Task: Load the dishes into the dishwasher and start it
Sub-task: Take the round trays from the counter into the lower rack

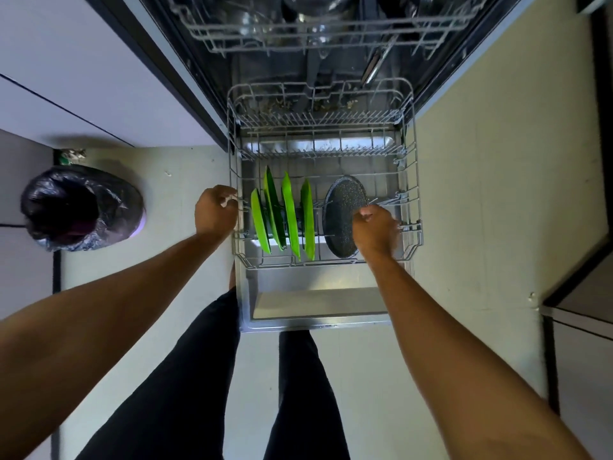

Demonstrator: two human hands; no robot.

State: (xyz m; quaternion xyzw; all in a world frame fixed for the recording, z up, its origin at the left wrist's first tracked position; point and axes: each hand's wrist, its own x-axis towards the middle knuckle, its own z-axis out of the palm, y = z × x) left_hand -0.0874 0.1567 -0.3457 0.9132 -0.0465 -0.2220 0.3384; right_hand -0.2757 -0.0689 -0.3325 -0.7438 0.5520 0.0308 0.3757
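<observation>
The dishwasher's lower rack (413, 167) is pulled out over the open door (315, 303). Several green plates (290, 217) stand on edge in its front left tines. A dark speckled pan (343, 214) stands on edge to their right. My left hand (214, 210) grips the wire of the rack's left side. My right hand (376, 232) is curled round the rack's wire at the right, just beside the pan's rim. The upper rack (318, 34) inside the machine holds glassware.
A bin lined with a black bag (81, 207) stands on the floor at the left. White cabinet fronts (83, 78) run along the upper left. A dark counter edge (577, 293) juts in at the right. My legs stand just before the door.
</observation>
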